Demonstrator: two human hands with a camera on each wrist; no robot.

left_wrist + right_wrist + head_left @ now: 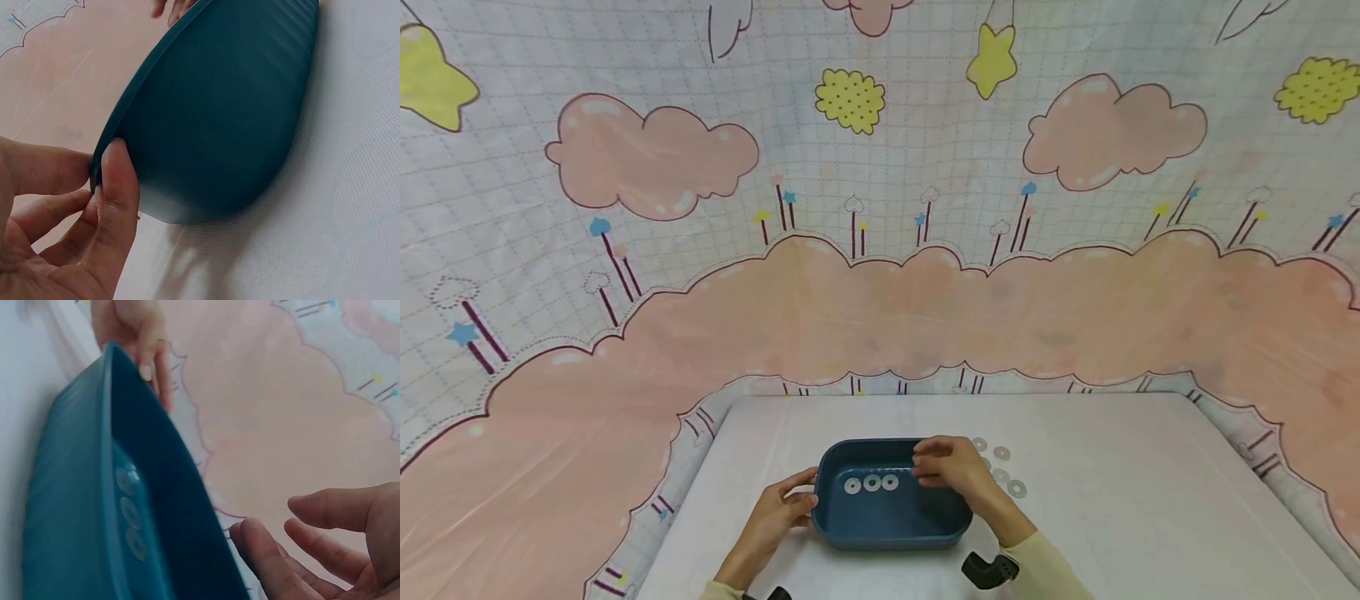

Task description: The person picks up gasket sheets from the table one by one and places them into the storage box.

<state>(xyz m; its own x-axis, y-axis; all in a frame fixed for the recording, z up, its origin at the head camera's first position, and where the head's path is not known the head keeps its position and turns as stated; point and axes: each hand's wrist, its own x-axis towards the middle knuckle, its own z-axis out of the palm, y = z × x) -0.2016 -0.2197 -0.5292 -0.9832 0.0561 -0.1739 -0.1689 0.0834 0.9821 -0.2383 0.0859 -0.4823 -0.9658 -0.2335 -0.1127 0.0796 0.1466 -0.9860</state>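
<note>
Tray: dark blue rectangular plastic tray [891, 525] with rounded corners and ribbed outer wall; stands on the tabletop near the front edge, about midway between the left and right edges.
Tray contents: three pale flat washers [871, 483], each with a centre hole, in a row touching or nearly touching, on the tray floor toward its far wall.
Loose washers: several more washers [1002, 467] of the same kind on the tabletop just beside the tray's far right corner; partly hidden by the right hand, so exact count cannot be told.
Left hand: left hand [778, 515] holds the tray's left rim; in the left wrist view the thumb lies along the outside of the rim and the fingers curl behind it, pinching the edge.
Right hand: right hand [951, 467] over the tray's far right part, above the rim; in the right wrist view the fingers [325, 509] are spread, loosely bent, nothing between them; contact with the tray cannot be told.
Tabletop: white table [1135, 500], plain cover.
Backdrop: cloth [880, 292] printed with pink clouds, yellow stars and a pale grid, hanging behind and around the table.
Wrist gear: black camera mount [990, 569] at the right wrist, cream sleeve beside it.
</note>
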